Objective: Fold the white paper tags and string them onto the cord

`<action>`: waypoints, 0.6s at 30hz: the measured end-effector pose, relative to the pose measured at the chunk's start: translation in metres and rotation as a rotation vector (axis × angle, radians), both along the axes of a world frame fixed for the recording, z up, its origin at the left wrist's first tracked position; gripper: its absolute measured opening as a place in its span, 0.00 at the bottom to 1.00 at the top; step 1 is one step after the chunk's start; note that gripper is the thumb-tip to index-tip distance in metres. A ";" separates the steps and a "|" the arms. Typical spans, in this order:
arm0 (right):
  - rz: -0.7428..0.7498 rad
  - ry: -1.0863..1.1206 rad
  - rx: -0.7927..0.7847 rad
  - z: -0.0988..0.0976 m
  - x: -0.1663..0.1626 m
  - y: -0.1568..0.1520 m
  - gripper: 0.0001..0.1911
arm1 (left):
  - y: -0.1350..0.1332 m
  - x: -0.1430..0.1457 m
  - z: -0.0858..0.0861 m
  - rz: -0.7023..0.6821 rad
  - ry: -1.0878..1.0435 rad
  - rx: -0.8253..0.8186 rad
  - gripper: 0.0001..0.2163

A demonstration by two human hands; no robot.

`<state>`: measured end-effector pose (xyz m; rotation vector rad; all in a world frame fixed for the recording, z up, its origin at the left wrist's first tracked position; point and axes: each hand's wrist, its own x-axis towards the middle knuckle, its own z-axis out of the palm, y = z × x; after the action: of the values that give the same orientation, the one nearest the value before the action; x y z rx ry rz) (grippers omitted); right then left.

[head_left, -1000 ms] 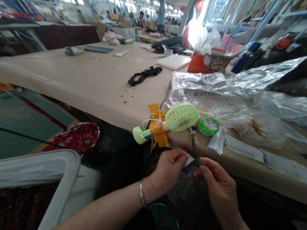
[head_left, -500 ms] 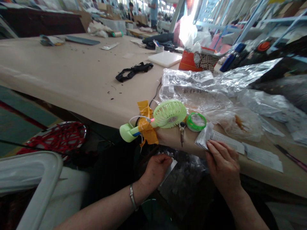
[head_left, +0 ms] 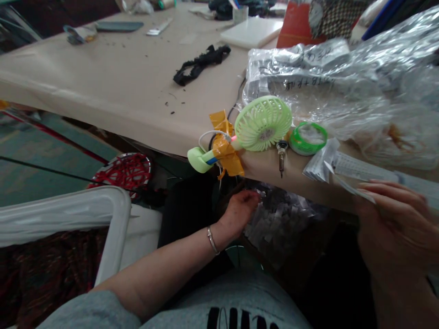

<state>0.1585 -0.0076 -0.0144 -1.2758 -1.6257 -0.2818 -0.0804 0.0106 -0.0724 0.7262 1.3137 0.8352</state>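
My left hand reaches below the table edge, its fingers closed at the mouth of a clear bag of small white paper tags hanging there. My right hand is raised at the right, fingers together, pinching a thin white paper label drawn off a stack of labels on the table edge. A green hand fan is taped to the edge with yellow tape. A green tape roll lies beside it.
Crinkled plastic bags cover the tan table at right. A black fabric strip and a white board lie further back. A white-rimmed bin and a red wire basket stand at the left below.
The view has tilted down and closer. My right hand moved right from the label stack, pulling a label away. My left hand shifted up to the bag of tags.
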 end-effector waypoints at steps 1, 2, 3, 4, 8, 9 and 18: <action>0.026 -0.007 -0.017 0.002 -0.003 -0.008 0.08 | -0.003 0.002 0.005 -0.025 -0.043 -0.024 0.06; 0.068 -0.040 -0.051 0.002 -0.007 -0.016 0.08 | -0.007 0.004 0.010 -0.057 -0.112 -0.066 0.07; 0.127 -0.105 -0.097 0.001 -0.013 -0.025 0.09 | -0.011 0.007 0.015 -0.098 -0.196 -0.117 0.08; 0.203 -0.167 -0.136 -0.001 -0.021 -0.034 0.09 | -0.015 0.011 0.021 -0.140 -0.338 -0.213 0.10; 0.405 -0.258 -0.209 -0.021 -0.057 -0.059 0.07 | -0.025 0.026 0.035 -0.129 -0.635 -0.445 0.11; 0.419 -0.260 -0.218 -0.025 -0.062 -0.060 0.08 | -0.026 0.029 0.037 -0.088 -0.606 -0.447 0.08; -0.024 -0.413 -0.229 -0.001 0.011 -0.014 0.20 | -0.024 0.034 0.026 -0.238 -0.387 -0.333 0.15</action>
<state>0.1691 -0.0220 -0.0153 -1.4801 -2.0395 -0.4025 -0.0468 -0.0130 -0.0463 0.4194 0.9629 0.5144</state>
